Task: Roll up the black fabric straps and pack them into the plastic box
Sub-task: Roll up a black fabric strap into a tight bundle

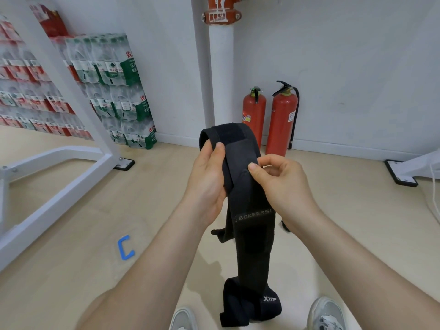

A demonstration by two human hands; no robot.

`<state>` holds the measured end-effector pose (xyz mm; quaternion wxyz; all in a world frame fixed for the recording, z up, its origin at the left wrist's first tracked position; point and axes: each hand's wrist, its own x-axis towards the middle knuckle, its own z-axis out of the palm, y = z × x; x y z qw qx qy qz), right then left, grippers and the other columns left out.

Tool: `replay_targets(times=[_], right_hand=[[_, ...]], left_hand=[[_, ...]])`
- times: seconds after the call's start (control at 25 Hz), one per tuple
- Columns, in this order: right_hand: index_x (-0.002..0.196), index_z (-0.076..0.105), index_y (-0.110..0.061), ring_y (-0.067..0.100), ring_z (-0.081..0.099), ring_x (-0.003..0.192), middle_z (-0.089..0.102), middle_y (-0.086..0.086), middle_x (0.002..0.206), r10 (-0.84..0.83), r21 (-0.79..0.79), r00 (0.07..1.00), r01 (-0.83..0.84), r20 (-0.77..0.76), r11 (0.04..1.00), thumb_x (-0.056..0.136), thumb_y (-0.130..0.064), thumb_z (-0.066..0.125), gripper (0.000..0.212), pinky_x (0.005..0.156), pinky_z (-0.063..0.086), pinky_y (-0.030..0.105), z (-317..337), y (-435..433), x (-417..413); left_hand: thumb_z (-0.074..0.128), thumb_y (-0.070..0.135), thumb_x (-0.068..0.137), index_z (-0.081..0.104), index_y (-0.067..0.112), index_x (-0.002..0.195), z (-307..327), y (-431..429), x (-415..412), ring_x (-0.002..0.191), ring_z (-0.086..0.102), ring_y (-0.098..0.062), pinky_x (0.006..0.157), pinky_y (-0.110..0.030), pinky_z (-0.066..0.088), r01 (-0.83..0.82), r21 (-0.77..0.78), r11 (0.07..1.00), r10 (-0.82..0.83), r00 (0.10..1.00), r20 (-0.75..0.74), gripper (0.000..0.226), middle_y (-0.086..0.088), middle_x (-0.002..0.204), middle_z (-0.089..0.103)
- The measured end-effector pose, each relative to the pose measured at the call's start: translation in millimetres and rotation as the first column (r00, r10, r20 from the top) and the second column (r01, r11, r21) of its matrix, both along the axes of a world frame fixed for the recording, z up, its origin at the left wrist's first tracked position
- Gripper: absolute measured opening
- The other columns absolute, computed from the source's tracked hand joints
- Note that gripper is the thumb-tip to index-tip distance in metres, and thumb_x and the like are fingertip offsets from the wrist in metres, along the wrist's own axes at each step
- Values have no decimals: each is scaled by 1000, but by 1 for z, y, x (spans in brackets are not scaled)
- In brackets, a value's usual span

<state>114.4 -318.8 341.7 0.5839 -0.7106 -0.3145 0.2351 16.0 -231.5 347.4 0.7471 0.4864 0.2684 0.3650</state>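
A long black fabric strap (252,239) hangs in front of me, with the word BOKEERSI on a label midway down. Its top end is bent over into a loose loop above my hands. My left hand (207,182) grips the left side of that loop, thumb on top. My right hand (283,184) pinches the strap's right edge between thumb and fingers. The lower end of the strap lies folded on the floor between my shoes. No plastic box is in view.
A white metal table frame (71,177) stands at the left. Packs of bottled water (114,91) are stacked against the wall. Two red fire extinguishers (281,120) stand by a white pipe (220,75). A blue C-shaped piece (125,247) lies on the wooden floor.
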Motion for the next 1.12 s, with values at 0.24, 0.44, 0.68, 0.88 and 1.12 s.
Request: replay_targets(times=[0.24, 0.44, 0.68, 0.88, 1.12], right_hand=[[100, 68, -25, 5, 66, 81, 71, -5, 82, -68, 17, 998, 68, 12, 998, 93, -31, 68, 9, 71, 52, 20, 0, -1, 1], [90, 68, -24, 13, 68, 78, 72, 0, 77, -72, 3, 989, 72, 131, 997, 93, -30, 67, 7, 72, 54, 28, 1, 0, -1], [93, 56, -27, 10, 59, 75, 64, -4, 80, -81, 17, 937, 80, 341, 997, 90, -35, 69, 16, 65, 47, 24, 2, 1, -6], [115, 65, -18, 14, 68, 102, 72, -2, 107, 221, -49, 974, -223, -40, 974, 95, -41, 62, 30, 92, 55, 38, 4, 1, 8], [94, 74, -19, 15, 71, 83, 76, -2, 84, 125, 11, 988, -127, 93, 992, 98, -32, 59, 20, 82, 58, 47, -5, 6, -4]], left_hand=[[53, 18, 101, 58, 23, 128, 1, -4, -1, 107, 70, -26, 94, -50, 55, 47, 80, 996, -48, 999, 4, 28, -6, 117, 72], [56, -7, 93, 60, 24, 123, -1, -5, 0, 102, 71, -24, 89, -47, 58, -18, 257, 966, 40, 996, -81, 43, -5, 111, 73], [54, -11, 92, 59, 22, 123, -1, -5, 0, 102, 71, -21, 87, -43, 59, -118, 313, 942, 149, 986, -77, 45, -4, 111, 73], [49, -13, 93, 58, 21, 125, 0, -3, 1, 106, 69, -28, 89, -51, 57, -162, 216, 963, 169, 985, -14, 48, -7, 114, 71], [61, 12, 96, 61, 14, 119, 1, -9, 8, 100, 72, -25, 88, -48, 58, -233, 100, 967, 235, 972, -13, 22, -7, 110, 73]])
